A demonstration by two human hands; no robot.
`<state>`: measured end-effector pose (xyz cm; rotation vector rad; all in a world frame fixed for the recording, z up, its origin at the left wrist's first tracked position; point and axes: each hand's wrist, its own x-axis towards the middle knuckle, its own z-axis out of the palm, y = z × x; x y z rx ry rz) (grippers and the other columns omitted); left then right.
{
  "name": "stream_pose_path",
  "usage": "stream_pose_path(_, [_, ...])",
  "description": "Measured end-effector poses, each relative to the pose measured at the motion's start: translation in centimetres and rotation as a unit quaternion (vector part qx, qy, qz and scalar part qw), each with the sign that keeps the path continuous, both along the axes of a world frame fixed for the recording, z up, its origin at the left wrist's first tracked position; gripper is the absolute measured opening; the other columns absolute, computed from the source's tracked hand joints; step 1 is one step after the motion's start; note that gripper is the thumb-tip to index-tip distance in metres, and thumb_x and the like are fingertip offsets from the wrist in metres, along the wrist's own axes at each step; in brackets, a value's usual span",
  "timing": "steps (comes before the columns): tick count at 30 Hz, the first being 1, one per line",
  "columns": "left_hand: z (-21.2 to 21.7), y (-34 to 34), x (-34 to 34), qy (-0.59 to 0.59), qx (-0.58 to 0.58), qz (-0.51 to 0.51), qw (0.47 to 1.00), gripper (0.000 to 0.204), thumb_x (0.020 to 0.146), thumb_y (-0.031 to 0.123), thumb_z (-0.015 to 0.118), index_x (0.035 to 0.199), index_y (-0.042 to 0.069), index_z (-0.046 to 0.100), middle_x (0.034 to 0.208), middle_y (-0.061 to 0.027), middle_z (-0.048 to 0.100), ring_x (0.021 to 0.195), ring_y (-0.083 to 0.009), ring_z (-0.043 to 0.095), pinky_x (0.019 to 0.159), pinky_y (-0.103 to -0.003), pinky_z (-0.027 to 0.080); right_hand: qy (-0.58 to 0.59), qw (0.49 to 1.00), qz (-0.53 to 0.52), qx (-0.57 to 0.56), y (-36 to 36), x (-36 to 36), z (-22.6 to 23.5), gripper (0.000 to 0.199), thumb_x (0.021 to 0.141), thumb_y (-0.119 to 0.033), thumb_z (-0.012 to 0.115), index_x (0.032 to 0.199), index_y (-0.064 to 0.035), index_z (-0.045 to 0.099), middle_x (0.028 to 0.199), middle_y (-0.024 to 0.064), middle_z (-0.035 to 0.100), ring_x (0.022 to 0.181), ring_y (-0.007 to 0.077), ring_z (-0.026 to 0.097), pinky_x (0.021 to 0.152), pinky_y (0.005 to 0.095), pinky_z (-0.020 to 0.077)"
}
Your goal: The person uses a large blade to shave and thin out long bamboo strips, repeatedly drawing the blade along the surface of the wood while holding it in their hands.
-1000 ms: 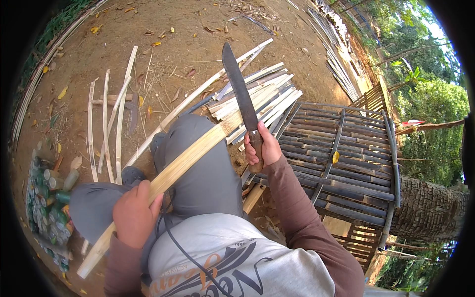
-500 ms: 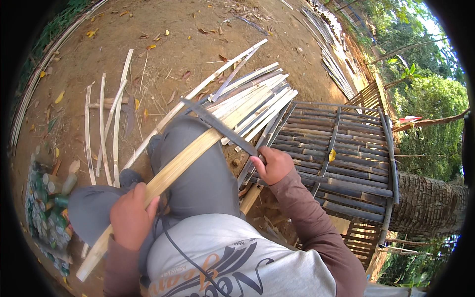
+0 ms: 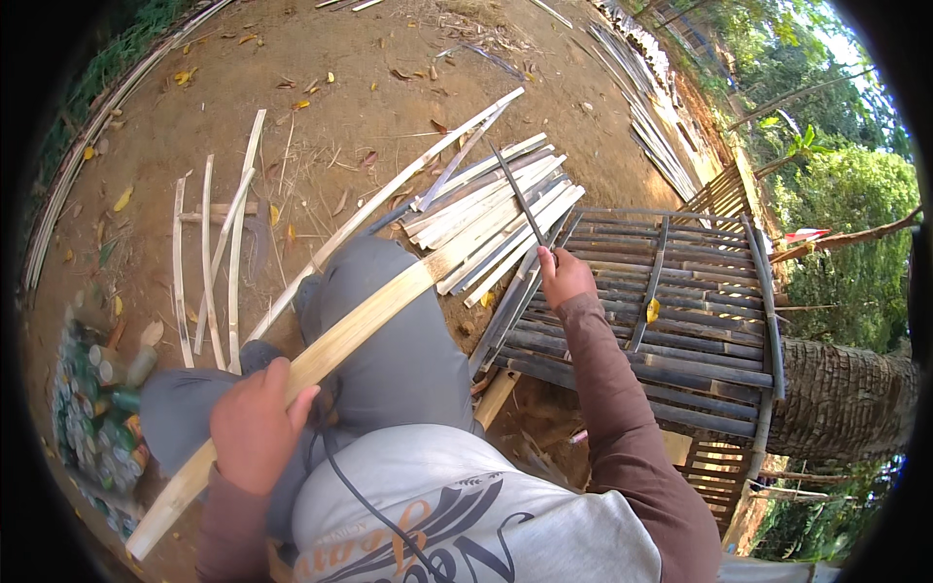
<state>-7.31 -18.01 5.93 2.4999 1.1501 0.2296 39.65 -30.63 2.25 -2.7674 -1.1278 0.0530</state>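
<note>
My left hand (image 3: 257, 424) is closed around the lower part of a long, pale bamboo strip (image 3: 364, 326). The strip slants across my grey-trousered thigh, its near end sticking out beyond my hand at lower left. Its far end reaches over a pile of split bamboo strips (image 3: 478, 211), and I cannot tell exactly where it ends. In my right hand (image 3: 568, 280) is the handle of a long, dark-bladed knife (image 3: 519, 196). The blade points up and away over the pile, apart from the part of the strip on my thigh.
On my right stands a bamboo-slat bench (image 3: 671, 311), with a tree trunk (image 3: 850, 400) behind it. Loose strips (image 3: 207, 257) lie on the dirt to the left, beside a wooden-handled tool (image 3: 255, 228). Glass bottles (image 3: 102, 428) cluster at lower left. More bamboo (image 3: 646, 126) lies at far right.
My right hand has moved up and away, lifting the knife blade off the strip and swinging it more upright. The left hand keeps its grip, the strip shifting slightly toward lower left.
</note>
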Motion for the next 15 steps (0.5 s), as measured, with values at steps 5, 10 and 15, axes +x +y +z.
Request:
stream_pose_path(5, [-0.3,-0.2,-0.2,0.018,-0.013,0.015,1.0,0.036,0.091,0.034,0.081,0.103,0.007,0.06,0.082,-0.0147,0.067,0.079,-0.0402,0.067,0.066,-0.05,0.051,0.072,0.983,0.17,-0.008,-0.4,-9.0,1.6,0.045,0.108,-0.046,0.059,0.101,-0.003,0.07,0.084,0.0248,0.071,0.084,0.0474,0.071,0.074,0.0544,0.0546])
stream_pose_path(10, [0.7,-0.5,0.1,0.026,0.003,0.002,1.0,0.036,0.091,0.034,0.081,0.102,0.007,0.06,0.081,-0.0144,0.066,0.078,-0.0397,0.067,0.066,-0.05,0.051,0.048,0.998,0.033,-0.002,-1.1,-3.0,-2.4,0.047,0.107,-0.048,0.06,0.103,-0.0029,0.07,0.085,0.0245,0.072,0.084,0.0471,0.071,0.076,0.0538,0.0555])
stream_pose_path(15, [0.9,-0.1,-0.1,0.038,0.003,0.007,0.999,0.036,0.091,0.035,0.081,0.101,0.007,0.059,0.08,-0.0143,0.065,0.078,-0.0393,0.067,0.066,-0.05,0.05,0.06,0.992,0.105,0.021,-0.5,-4.0,-0.6,0.051,0.108,-0.052,0.057,0.098,-0.0036,0.069,0.085,0.0262,0.071,0.086,0.0494,0.069,0.077,0.0565,0.0537])
